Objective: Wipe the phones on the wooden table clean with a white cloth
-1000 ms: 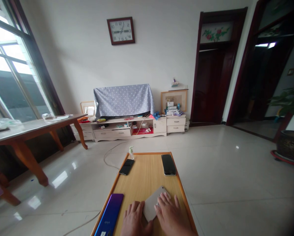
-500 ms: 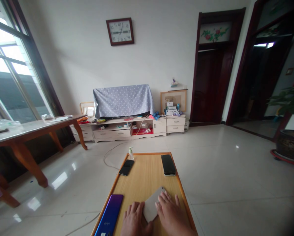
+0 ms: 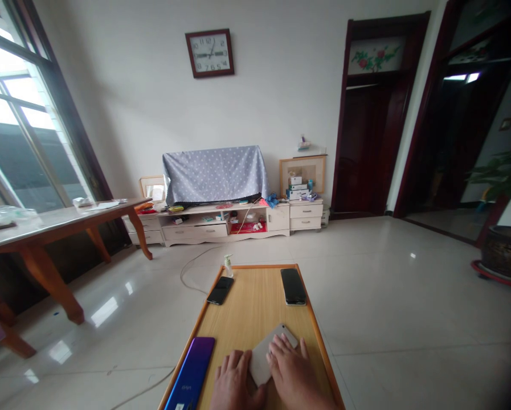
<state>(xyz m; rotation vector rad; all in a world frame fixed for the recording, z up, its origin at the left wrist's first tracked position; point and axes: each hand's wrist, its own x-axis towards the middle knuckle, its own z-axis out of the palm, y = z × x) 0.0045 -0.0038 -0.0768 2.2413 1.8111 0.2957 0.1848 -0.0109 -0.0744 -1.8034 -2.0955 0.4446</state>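
A silver-grey smartphone (image 3: 262, 360) lies at a slant on the small wooden table (image 3: 255, 302), its plain back upward and a camera dot at the far corner. My left hand (image 3: 234, 380) grips its near left corner, the index finger along one edge and the thumb by the near end. Across the phone's right side rest the stretched fingers of my right hand (image 3: 293, 367), lying flat on the back. To the left of my left hand is a blue-purple phone (image 3: 191, 373), face down.
Toward the table's far end lie a black phone (image 3: 220, 290) at left and another dark phone (image 3: 293, 286) at right. A pump bottle (image 3: 228, 266) stands by the far left corner. A cable (image 3: 187, 273) runs over the tiled floor; a larger table (image 3: 71, 228) stands left.
My right hand has slid slightly left and toward me over the phone's back. The left hand and the phone stay in place.
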